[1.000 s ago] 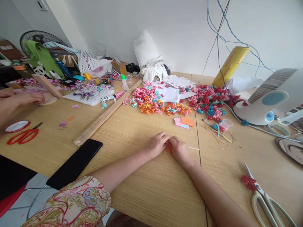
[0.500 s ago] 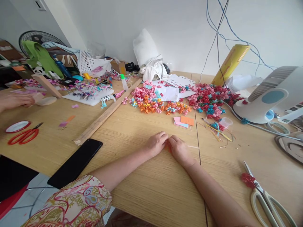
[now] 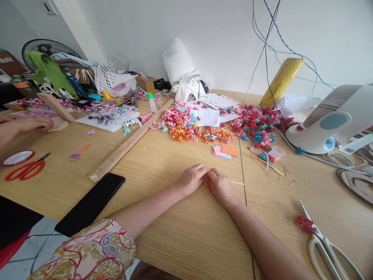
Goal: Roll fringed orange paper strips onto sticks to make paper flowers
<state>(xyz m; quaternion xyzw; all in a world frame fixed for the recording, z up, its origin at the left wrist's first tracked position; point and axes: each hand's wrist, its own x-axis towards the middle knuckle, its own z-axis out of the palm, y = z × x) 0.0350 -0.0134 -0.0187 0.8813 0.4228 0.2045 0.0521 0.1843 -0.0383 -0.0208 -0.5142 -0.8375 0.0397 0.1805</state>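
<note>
My left hand and my right hand meet fingertip to fingertip just above the table. Both are closed in a pinch on a small piece of orange paper, most of it hidden by the fingers. A thin white strip shows just right of my right hand; whether the hand touches it I cannot tell. Beyond the hands lie small orange, pink and blue paper pieces. Farther back spreads a pile of folded paper flowers in pink, orange and blue.
White-handled scissors lie at right, by a white fan. At left are a black phone, a wooden bar, red scissors and a tape roll. Another person's hand works at far left.
My hands stay together in nearly the same place, with slightly more orange paper showing. The other person's hand has moved right over a pale round object. The view has shifted slightly.
</note>
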